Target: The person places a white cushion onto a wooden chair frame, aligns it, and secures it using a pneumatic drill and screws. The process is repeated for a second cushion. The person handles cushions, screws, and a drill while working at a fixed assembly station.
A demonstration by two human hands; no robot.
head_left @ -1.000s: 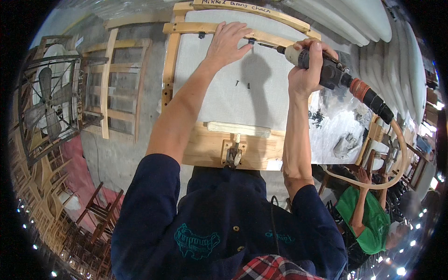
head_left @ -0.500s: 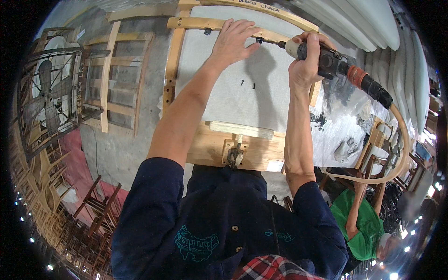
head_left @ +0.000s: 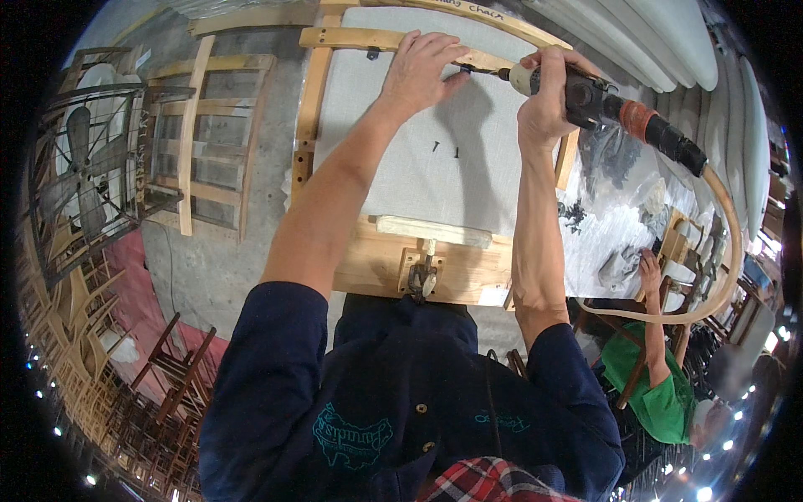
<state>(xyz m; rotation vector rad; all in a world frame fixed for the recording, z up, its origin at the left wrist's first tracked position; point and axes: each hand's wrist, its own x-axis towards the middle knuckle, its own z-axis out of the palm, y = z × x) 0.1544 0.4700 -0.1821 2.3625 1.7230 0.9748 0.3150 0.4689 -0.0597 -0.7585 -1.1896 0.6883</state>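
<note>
Between 1 and 2 o'clock in the view, a power drill [head_left: 590,100] is being gripped by the right hand [head_left: 548,105], its fingers being wrapped round the body, while the bit [head_left: 485,72] is being aimed toward 9 o'clock at a black bracket [head_left: 466,69]. At 12 o'clock, a wooden rail [head_left: 355,38] is being covered by the left hand [head_left: 425,69], the fingers being spread across it and the thumb being set beside the bracket; at this size, whether the bracket is being pinched cannot be told. Past 3 o'clock, a pale hose [head_left: 733,226] is being curved away from the drill. On the grey-white panel [head_left: 418,188], 2 loose screws [head_left: 436,146] are being displayed between 12 and 1 o'clock. At the panel's 6 o'clock edge, a toggle clamp [head_left: 422,276] is being carried by a wooden board [head_left: 477,272].
</note>
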